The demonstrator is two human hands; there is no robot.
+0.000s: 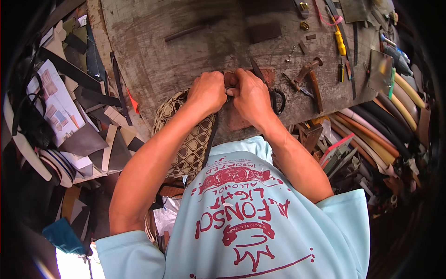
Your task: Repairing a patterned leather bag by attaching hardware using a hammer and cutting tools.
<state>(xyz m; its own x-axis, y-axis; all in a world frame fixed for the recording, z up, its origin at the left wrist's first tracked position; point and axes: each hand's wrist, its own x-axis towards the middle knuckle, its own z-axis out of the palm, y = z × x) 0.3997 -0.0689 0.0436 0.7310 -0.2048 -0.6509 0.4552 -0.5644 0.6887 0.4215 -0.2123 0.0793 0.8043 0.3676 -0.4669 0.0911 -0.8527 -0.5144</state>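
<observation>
Shirt [223, 158], pale blue with dark red print, closest to where I stand; bare forearms reach up from its sleeves toward the bench. Beneath the left forearm, heart-patterned cloth [190, 149] in brown and cream, dark along its right edge, its upper part lying at the bench front and the rest down beside the shirt.

Left hand [207, 90] just above the cloth, fingers curled under. Right hand [252, 96] close beside it, fingers bent inward, fingertips near the left's. Both work knuckles-up, so I cannot tell whether either is clamped on something, or on what.

Reddish slab [238, 122] under and around the right hand, lying on the worn bench [153, 60]. Scissors [257, 69] just right of that hand, dark blade angled away across the slab, black handles nearer the person.

Further right, a hammer [317, 90] with wooden handle. Left of the bench, heaped scraps [90, 95] and a printed sheet [55, 107]; at right, rolls of material [402, 111], tan, black and cream.

Beyond: yellow-handled screwdriver [340, 44], dark flat piece [265, 32], brass-coloured fitting [304, 25] toward the far side.
</observation>
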